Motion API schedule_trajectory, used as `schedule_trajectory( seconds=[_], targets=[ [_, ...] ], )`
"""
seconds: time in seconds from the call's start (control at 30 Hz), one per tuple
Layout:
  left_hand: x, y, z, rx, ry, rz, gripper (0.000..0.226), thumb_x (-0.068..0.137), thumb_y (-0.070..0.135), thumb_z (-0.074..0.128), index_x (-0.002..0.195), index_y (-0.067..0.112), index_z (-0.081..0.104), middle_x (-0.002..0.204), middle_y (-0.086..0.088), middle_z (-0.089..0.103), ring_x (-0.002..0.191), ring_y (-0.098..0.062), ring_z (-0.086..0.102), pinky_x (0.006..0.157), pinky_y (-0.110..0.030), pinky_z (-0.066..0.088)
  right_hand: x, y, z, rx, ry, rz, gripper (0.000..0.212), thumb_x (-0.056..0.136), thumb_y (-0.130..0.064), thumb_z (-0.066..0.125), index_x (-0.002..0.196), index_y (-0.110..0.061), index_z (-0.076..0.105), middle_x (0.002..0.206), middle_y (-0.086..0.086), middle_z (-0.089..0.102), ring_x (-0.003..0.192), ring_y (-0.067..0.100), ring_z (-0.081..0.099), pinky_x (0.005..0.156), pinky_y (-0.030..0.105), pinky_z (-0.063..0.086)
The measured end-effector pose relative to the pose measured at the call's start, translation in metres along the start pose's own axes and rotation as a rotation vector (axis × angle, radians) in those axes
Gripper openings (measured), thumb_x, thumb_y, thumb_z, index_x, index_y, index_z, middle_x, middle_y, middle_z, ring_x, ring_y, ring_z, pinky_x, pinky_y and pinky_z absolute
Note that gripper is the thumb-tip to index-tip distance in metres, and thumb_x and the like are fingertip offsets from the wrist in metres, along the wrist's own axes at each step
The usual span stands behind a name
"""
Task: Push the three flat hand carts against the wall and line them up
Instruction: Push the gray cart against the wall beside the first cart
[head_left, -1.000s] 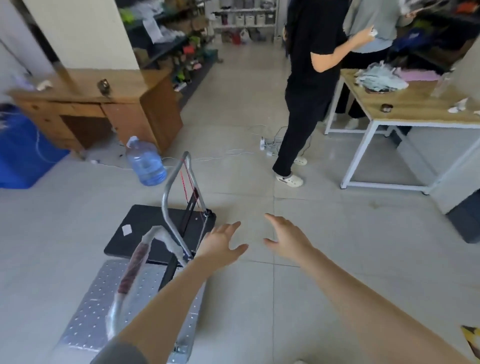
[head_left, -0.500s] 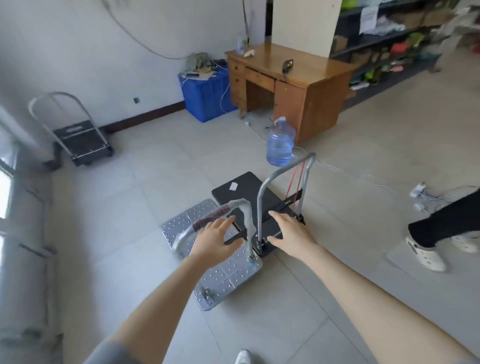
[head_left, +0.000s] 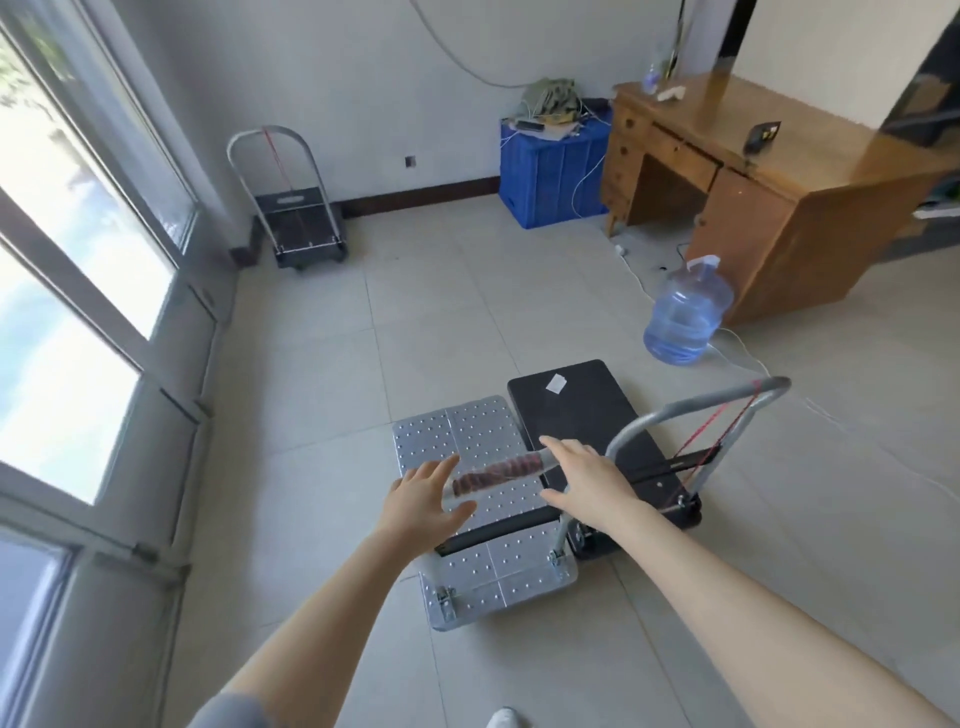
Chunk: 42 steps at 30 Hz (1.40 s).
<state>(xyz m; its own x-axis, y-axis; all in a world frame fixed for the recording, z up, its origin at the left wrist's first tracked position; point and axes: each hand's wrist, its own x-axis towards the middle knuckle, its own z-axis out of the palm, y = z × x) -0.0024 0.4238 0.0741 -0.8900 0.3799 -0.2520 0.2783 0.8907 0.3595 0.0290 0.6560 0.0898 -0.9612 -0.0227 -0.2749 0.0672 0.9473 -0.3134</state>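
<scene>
Along the left side: window panes (head_left: 78, 249) over a grey sill. Far corner, against the wall (head_left: 337, 78): small black cart (head_left: 306, 228), handle upright, red cord across it. Centre floor: silver perforated cart (head_left: 467, 441), its handle (head_left: 493, 474) wrapped in clear film over a dark red grip. Left hand (head_left: 423, 501), fingers spread wide, at the handle's left end, not closed on it. Right hand (head_left: 587, 480), likewise spread, at the right end. Just beside it, touching along one edge: black flat cart (head_left: 576, 410), grey handle raised. Right: water jug (head_left: 685, 314), blue crate (head_left: 550, 176), wooden desk (head_left: 769, 182).
</scene>
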Motion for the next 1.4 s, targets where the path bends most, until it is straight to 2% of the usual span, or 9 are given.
schedule_trajectory(
  seconds=[0.23, 0.43, 0.57, 0.67, 0.77, 0.8, 0.93, 1.07, 1.4],
  targets=[
    [0.043, 0.004, 0.021, 0.009, -0.064, -0.143, 0.074, 0.087, 0.056, 0.051, 0.149, 0.029, 0.019, 0.145, 0.000, 0.040, 0.132, -0.022, 0.037, 0.111, -0.038, 0.026, 0.062, 0.022, 0.016, -0.116, -0.161, -0.067, 0.077, 0.085, -0.040, 0.063, 0.147, -0.025, 0.020, 0.145, 0.005, 0.040, 0.131, 0.028, 0.041, 0.107, 0.048, 0.035],
    [0.080, 0.014, 0.048, -0.021, -0.069, -0.261, 0.076, 0.085, 0.059, 0.052, 0.147, 0.031, 0.020, 0.144, 0.000, 0.041, 0.133, -0.024, 0.036, 0.114, -0.040, 0.022, 0.114, 0.044, 0.028, -0.158, -0.316, -0.169, 0.078, 0.087, -0.036, 0.064, 0.149, -0.022, 0.018, 0.148, 0.008, 0.035, 0.135, 0.028, 0.035, 0.111, 0.044, 0.030],
    [0.104, 0.012, 0.059, 0.008, -0.118, -0.328, 0.077, 0.082, 0.061, 0.054, 0.146, 0.032, 0.022, 0.144, 0.001, 0.041, 0.134, -0.024, 0.034, 0.116, -0.047, 0.018, 0.142, 0.048, 0.031, -0.178, -0.390, -0.252, 0.078, 0.089, -0.033, 0.063, 0.150, -0.021, 0.017, 0.149, 0.008, 0.034, 0.136, 0.029, 0.033, 0.111, 0.044, 0.029],
    [0.113, 0.009, 0.071, 0.004, -0.195, -0.387, 0.074, 0.082, 0.063, 0.053, 0.144, 0.033, 0.026, 0.141, 0.001, 0.044, 0.134, -0.026, 0.034, 0.116, -0.054, 0.013, 0.156, 0.048, 0.043, -0.178, -0.450, -0.277, 0.070, 0.090, -0.035, 0.061, 0.147, -0.020, 0.024, 0.144, 0.008, 0.041, 0.132, 0.029, 0.038, 0.108, 0.045, 0.031],
    [0.113, 0.002, 0.086, 0.008, -0.245, -0.417, 0.056, 0.086, 0.058, 0.051, 0.135, 0.033, 0.039, 0.131, 0.001, 0.050, 0.125, -0.028, 0.041, 0.110, -0.053, 0.022, 0.164, 0.049, 0.061, -0.150, -0.508, -0.279, 0.043, 0.090, -0.033, 0.058, 0.128, -0.017, 0.046, 0.124, 0.010, 0.057, 0.118, 0.030, 0.053, 0.099, 0.042, 0.039],
    [0.114, -0.001, 0.089, 0.014, -0.241, -0.419, 0.051, 0.088, 0.056, 0.049, 0.131, 0.032, 0.041, 0.127, 0.000, 0.051, 0.122, -0.029, 0.043, 0.107, -0.052, 0.026, 0.166, 0.050, 0.065, -0.154, -0.522, -0.280, 0.036, 0.091, -0.032, 0.056, 0.122, -0.016, 0.047, 0.120, 0.010, 0.059, 0.114, 0.030, 0.055, 0.096, 0.042, 0.040],
    [0.128, -0.012, 0.093, 0.028, -0.192, -0.413, 0.042, 0.091, 0.053, 0.046, 0.126, 0.028, 0.043, 0.122, 0.000, 0.050, 0.117, -0.029, 0.045, 0.104, -0.050, 0.028, 0.182, 0.048, 0.068, -0.227, -0.493, -0.311, 0.036, 0.095, -0.036, 0.051, 0.125, -0.019, 0.041, 0.118, 0.011, 0.055, 0.111, 0.031, 0.055, 0.094, 0.046, 0.040],
    [0.148, -0.023, 0.088, 0.043, -0.218, -0.359, 0.043, 0.092, 0.054, 0.044, 0.124, 0.027, 0.043, 0.121, -0.001, 0.049, 0.114, -0.029, 0.045, 0.101, -0.048, 0.031, 0.204, 0.047, 0.066, -0.261, -0.501, -0.308, 0.035, 0.095, -0.039, 0.050, 0.122, -0.019, 0.040, 0.116, 0.011, 0.054, 0.109, 0.032, 0.054, 0.092, 0.046, 0.040],
    [0.209, -0.080, 0.052, 0.049, -0.201, -0.310, 0.040, 0.092, 0.052, 0.046, 0.122, 0.026, 0.044, 0.119, 0.000, 0.050, 0.113, -0.028, 0.046, 0.099, -0.045, 0.032, 0.271, 0.008, 0.057, -0.220, -0.449, -0.254, 0.037, 0.095, -0.040, 0.050, 0.124, -0.019, 0.040, 0.117, 0.010, 0.055, 0.108, 0.030, 0.055, 0.093, 0.046, 0.040]
  ],
)
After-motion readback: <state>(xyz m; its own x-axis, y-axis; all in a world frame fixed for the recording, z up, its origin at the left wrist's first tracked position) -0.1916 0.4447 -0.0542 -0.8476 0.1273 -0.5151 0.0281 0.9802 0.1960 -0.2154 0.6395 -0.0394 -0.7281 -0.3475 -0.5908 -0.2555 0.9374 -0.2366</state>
